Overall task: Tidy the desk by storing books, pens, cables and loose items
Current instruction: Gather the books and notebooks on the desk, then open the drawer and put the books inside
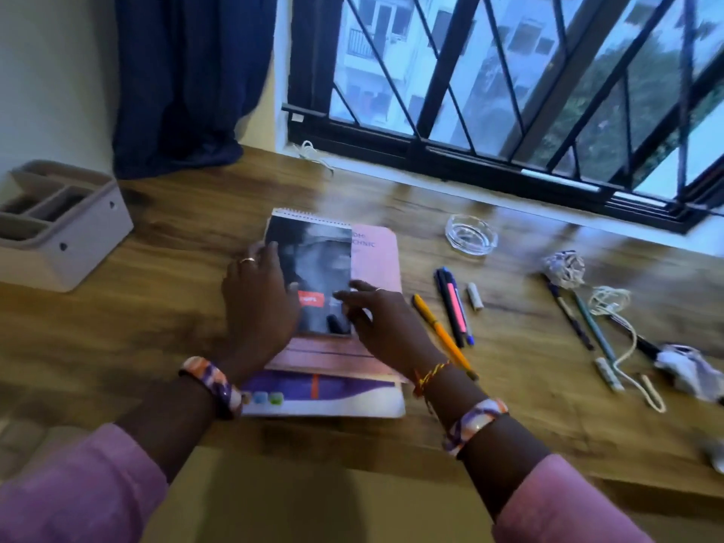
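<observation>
Wooden desk (164, 307) beneath barred window (509, 92), navy curtain (188, 80) at left. Left hand (260, 303) and right hand (382, 323), fingers loosely spread, resting on spiral notebook (313, 260) topping stacked books (325, 397) mid-desk. Pens (450, 307), cable (623, 331) scattered right; grey organiser (62, 225) far left.

A spiral notepad (309, 252) is lying on top of an exercise book (378, 260), which is resting on a larger book (325, 397) at the desk's (176, 307) near edge. A desk organiser (58, 225) is sitting far left. Right of the stack, pens (450, 307) are lying before a glass ashtray (471, 233), with a cable (623, 327) farther right.
</observation>
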`<action>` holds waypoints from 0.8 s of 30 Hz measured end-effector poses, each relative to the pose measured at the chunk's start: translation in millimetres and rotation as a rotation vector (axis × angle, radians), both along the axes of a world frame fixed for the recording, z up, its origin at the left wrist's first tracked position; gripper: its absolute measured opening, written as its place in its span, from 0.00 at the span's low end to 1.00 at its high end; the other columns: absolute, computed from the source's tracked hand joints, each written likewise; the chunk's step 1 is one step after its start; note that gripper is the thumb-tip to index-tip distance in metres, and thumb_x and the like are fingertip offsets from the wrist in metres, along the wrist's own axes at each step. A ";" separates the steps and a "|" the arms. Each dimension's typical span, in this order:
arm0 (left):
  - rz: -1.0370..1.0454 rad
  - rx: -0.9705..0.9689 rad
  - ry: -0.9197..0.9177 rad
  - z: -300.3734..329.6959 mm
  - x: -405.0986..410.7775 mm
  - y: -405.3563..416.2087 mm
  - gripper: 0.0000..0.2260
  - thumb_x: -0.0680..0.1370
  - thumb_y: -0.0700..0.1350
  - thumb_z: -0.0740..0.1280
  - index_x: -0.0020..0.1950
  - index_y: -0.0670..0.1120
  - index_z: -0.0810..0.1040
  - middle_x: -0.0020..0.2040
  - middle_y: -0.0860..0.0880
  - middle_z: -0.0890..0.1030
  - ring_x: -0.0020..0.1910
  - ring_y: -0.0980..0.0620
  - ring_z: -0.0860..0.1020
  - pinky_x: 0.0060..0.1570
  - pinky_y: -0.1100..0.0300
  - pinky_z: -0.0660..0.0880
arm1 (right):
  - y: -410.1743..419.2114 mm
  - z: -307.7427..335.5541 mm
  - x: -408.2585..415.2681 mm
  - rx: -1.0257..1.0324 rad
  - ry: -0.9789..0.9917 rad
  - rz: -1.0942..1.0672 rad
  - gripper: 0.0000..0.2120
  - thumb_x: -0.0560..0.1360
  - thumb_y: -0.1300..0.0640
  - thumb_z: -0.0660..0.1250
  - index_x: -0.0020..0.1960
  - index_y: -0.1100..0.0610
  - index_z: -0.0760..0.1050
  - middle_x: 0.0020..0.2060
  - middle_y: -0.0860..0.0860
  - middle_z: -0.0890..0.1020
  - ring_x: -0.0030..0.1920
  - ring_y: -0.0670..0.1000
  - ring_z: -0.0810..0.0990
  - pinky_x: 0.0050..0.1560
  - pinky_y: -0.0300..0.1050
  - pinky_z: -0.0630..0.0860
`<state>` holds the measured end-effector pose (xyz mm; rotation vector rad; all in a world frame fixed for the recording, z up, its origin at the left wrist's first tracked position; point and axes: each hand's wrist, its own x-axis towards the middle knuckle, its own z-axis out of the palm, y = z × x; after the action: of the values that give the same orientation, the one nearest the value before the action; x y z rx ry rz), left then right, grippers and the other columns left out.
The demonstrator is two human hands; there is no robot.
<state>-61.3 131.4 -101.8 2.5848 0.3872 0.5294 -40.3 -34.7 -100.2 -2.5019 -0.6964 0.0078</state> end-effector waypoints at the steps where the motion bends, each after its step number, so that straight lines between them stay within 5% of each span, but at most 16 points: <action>1: -0.085 0.035 -0.094 3.1 -9.4 -17.2 0.22 0.71 0.40 0.66 0.64 0.37 0.71 0.63 0.35 0.73 0.59 0.34 0.72 0.59 0.46 0.69 | -12.8 -0.2 -16.5 0.047 -0.051 0.014 0.15 0.74 0.58 0.60 0.57 0.53 0.80 0.61 0.53 0.79 0.57 0.55 0.80 0.54 0.52 0.77; 5: -0.495 -0.089 -0.291 -4.8 -62.0 -109.8 0.15 0.71 0.43 0.58 0.55 0.42 0.75 0.51 0.40 0.80 0.51 0.44 0.76 0.54 0.57 0.67 | -86.1 -3.4 -79.5 0.009 -0.223 0.047 0.12 0.70 0.58 0.59 0.46 0.52 0.80 0.44 0.49 0.84 0.41 0.52 0.82 0.34 0.42 0.76; 9: -0.773 -0.357 -0.074 -40.1 -115.1 -218.4 0.12 0.71 0.45 0.57 0.50 0.52 0.76 0.45 0.52 0.81 0.45 0.57 0.77 0.48 0.62 0.73 | -197.5 -21.2 -134.2 -0.086 -0.287 0.023 0.06 0.67 0.59 0.60 0.34 0.54 0.74 0.29 0.50 0.79 0.28 0.53 0.77 0.26 0.43 0.67; 12: -0.726 -0.556 0.096 -64.1 -134.8 -291.7 0.09 0.71 0.50 0.62 0.46 0.54 0.80 0.43 0.60 0.82 0.41 0.63 0.79 0.41 0.68 0.74 | -282.4 -46.6 -166.7 -0.146 -0.129 -0.040 0.09 0.70 0.58 0.59 0.43 0.51 0.77 0.36 0.50 0.81 0.34 0.53 0.79 0.29 0.43 0.72; 15: -0.709 -0.828 0.389 -69.1 -145.1 -352.8 0.10 0.75 0.37 0.66 0.38 0.51 0.78 0.31 0.64 0.80 0.32 0.68 0.76 0.32 0.75 0.69 | -347.3 -65.3 -192.8 -0.199 0.013 -0.156 0.19 0.72 0.53 0.52 0.55 0.48 0.77 0.38 0.52 0.81 0.37 0.55 0.79 0.33 0.45 0.74; 20: -0.221 -1.409 0.940 -102.9 -145.4 -401.2 0.10 0.78 0.38 0.60 0.39 0.42 0.76 0.27 0.48 0.79 0.22 0.56 0.77 0.23 0.69 0.72 | -425.2 -84.4 -208.7 -0.264 0.109 -0.232 0.18 0.74 0.56 0.54 0.58 0.52 0.77 0.54 0.51 0.81 0.54 0.53 0.79 0.50 0.47 0.76; 24: 0.378 -1.879 0.781 -144.1 -132.5 -412.7 0.12 0.80 0.42 0.55 0.39 0.38 0.70 0.28 0.40 0.78 0.31 0.46 0.76 0.27 0.60 0.76 | -455.2 -96.2 -198.1 -0.265 0.105 -0.216 0.16 0.76 0.58 0.57 0.61 0.53 0.76 0.58 0.50 0.80 0.57 0.51 0.78 0.56 0.43 0.72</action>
<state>-193.9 -281.2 -245.9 0.7302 0.9657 -0.6057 -238.4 -489.9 -196.4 -2.7952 -0.4010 0.1615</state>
